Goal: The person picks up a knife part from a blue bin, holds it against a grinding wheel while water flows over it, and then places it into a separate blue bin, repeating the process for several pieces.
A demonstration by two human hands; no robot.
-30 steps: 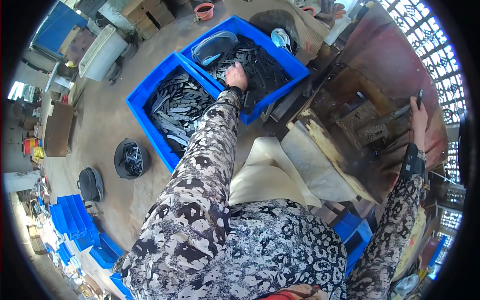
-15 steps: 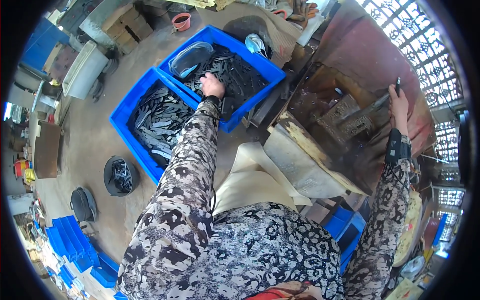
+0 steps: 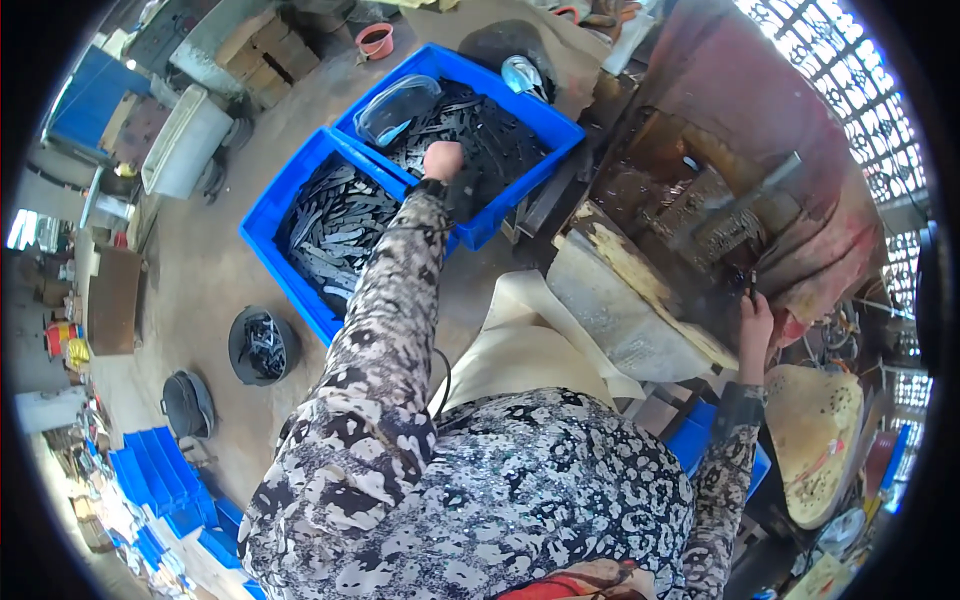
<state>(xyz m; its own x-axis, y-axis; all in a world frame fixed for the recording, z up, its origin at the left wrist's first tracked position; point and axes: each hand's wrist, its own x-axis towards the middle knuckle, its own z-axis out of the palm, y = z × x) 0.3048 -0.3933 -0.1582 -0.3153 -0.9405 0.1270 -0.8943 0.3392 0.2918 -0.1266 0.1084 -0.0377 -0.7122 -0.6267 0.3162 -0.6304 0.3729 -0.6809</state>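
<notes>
My left hand (image 3: 442,160) is closed over the farther of two joined blue bins (image 3: 573,134), just above a heap of thin, dark, flat strips (image 3: 490,135). Anything inside its fingers is hidden. To the right, my right hand (image 3: 757,320) is closed on a small dark slender piece (image 3: 753,285), which points away from me. That hand is at the near right edge of a wet, brown work trough (image 3: 640,165) with a metal block (image 3: 728,235) in it. Lighter grey strips (image 3: 335,225) fill the nearer blue bin (image 3: 290,292).
A clear plastic tub (image 3: 398,108) sits in the farther bin. On the floor at left stand a black bucket (image 3: 238,350) of strips and a dark lidded container (image 3: 185,405). A reddish sheet (image 3: 720,70) hangs behind the trough; blue trays (image 3: 150,465) lie at lower left.
My right hand has come down and toward me from beside the reddish sheet, the dark piece still in it. My left hand has closed and its fingers have drawn in over the strips.
</notes>
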